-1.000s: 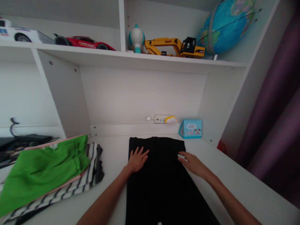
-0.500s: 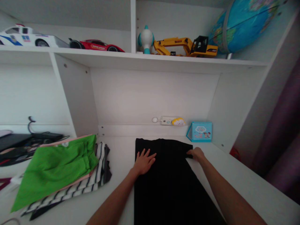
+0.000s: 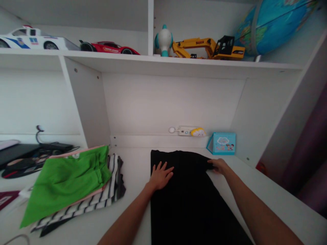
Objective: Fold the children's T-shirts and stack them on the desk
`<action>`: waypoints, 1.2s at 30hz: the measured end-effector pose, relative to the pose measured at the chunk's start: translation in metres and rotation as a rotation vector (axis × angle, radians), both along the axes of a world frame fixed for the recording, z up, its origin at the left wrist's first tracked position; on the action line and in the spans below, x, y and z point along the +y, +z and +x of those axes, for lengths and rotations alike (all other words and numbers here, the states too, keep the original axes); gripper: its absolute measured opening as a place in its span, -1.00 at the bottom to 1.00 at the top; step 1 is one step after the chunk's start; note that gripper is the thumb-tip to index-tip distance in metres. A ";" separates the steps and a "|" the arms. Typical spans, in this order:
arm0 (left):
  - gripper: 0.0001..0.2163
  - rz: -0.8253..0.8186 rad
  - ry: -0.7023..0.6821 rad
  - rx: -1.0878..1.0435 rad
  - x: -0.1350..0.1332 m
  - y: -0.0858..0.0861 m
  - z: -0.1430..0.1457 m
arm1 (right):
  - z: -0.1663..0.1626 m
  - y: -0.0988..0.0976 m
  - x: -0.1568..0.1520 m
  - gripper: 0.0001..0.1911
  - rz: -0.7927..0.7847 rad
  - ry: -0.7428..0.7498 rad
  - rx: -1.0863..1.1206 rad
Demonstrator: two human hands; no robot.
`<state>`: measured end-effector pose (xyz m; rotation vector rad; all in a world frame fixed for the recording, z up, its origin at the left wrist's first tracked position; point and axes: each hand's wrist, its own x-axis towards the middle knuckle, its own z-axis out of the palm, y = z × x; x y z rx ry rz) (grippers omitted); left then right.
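Observation:
A black garment (image 3: 182,200) lies spread lengthwise on the white desk in front of me, its far edge short of the back wall. Which kind of garment it is, I cannot tell. My left hand (image 3: 160,176) rests flat on its upper left part, fingers spread. At the far right corner, my right hand (image 3: 219,165) pinches the cloth between thumb and fingers. Past that corner the right edge runs slanting toward me, and the near end lies outside the view.
To the left is a clothes pile with green cloth (image 3: 68,183) over striped cloth (image 3: 102,199). A blue desk calendar (image 3: 223,143) and a power strip (image 3: 185,131) are at the back. Toy vehicles, including a yellow excavator (image 3: 212,47), and a globe (image 3: 276,27) occupy the shelf above.
The view has shifted slightly, so everything appears a little farther right. My right hand has drawn the garment's corner slightly outward. My left hand stays flat on the cloth.

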<state>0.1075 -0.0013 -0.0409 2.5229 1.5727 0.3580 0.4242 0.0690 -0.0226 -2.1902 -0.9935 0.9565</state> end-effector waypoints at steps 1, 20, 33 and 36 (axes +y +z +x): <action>-0.54 -0.002 0.001 0.001 0.000 0.000 0.000 | 0.000 0.001 -0.002 -0.72 -0.010 -0.003 0.021; -0.55 0.007 -0.011 0.017 0.003 -0.004 0.000 | -0.161 0.051 -0.004 -0.74 0.563 0.472 -0.256; -0.60 -0.074 0.010 -0.091 0.014 -0.005 -0.004 | -0.069 0.060 -0.138 -0.73 0.501 0.860 -0.295; -0.63 -0.179 0.084 -0.239 0.025 -0.001 -0.007 | -0.033 0.036 -0.202 -0.70 0.309 0.854 -0.292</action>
